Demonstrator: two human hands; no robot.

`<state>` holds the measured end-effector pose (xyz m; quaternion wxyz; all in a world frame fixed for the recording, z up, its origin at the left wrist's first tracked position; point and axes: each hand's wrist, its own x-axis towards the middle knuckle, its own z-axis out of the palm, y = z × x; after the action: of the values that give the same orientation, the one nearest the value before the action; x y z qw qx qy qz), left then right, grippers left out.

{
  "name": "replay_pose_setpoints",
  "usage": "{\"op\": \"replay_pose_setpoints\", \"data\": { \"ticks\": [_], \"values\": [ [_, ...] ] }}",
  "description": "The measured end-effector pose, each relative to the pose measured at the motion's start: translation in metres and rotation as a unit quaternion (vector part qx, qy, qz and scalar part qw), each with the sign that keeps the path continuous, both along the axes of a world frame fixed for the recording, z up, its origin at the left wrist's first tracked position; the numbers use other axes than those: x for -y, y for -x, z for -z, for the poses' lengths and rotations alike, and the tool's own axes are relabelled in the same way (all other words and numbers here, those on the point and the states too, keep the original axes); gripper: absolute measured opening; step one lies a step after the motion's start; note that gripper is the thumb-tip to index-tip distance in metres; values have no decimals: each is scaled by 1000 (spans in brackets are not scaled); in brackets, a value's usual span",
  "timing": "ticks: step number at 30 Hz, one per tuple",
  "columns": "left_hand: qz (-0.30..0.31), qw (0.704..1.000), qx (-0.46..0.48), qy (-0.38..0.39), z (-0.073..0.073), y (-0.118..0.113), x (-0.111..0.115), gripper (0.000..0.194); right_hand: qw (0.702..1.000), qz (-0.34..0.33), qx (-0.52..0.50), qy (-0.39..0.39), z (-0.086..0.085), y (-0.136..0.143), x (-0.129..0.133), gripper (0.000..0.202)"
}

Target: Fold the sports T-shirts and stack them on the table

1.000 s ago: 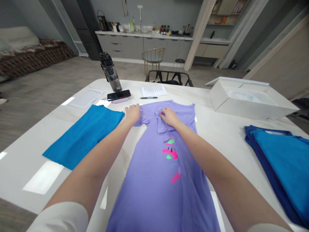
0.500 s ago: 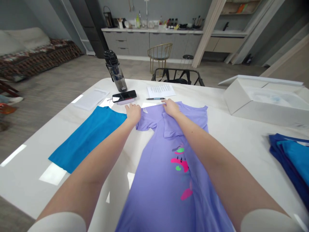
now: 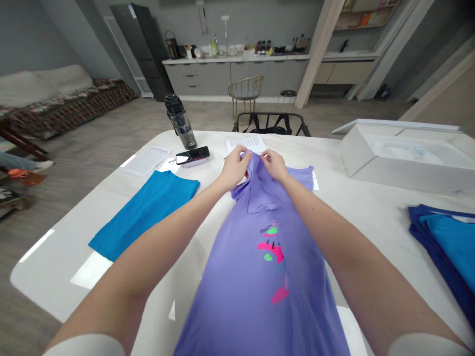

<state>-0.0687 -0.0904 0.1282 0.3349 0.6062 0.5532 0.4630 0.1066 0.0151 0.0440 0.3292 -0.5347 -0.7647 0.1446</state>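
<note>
A lavender shirt [image 3: 245, 277] with a pink and green print lies lengthwise on the white table, its lower end nearest me. At its far end my left hand [image 3: 236, 168] pinches the cloth near the collar, lifting it in a bunched fold. Just to the right, my right hand [image 3: 273, 165] grips the same gathered edge between thumb and fingers. A sleeve spreads out beyond my right hand. To the left a blue folded garment [image 3: 148, 212] lies flat on the table.
Behind the hands are a printed paper [image 3: 245, 143], a phone [image 3: 192, 155] and a dark bottle [image 3: 181, 123]. A clear sleeve [image 3: 147, 161] lies at the left. An open white box [image 3: 408, 163] and folded blue clothes [image 3: 451, 242] sit at the right. A black chair [image 3: 272, 122] stands beyond the table.
My left hand has moved right, toward my right hand, drawing the shirt's shoulder inward. The top cloth is now bunched and raised between both hands. The view has tilted up slightly.
</note>
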Motion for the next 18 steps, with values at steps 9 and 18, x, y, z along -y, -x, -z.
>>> {"op": "replay_pose_setpoints", "data": {
  "ticks": [9,18],
  "values": [
    [44,993,-46,102,54,-108,-17,27,945,145,-168,241,-2,-116,52,59],
    [95,870,-483,-42,94,-71,-49,42,967,156,80,185,16,-118,87,30]
  ]
}}
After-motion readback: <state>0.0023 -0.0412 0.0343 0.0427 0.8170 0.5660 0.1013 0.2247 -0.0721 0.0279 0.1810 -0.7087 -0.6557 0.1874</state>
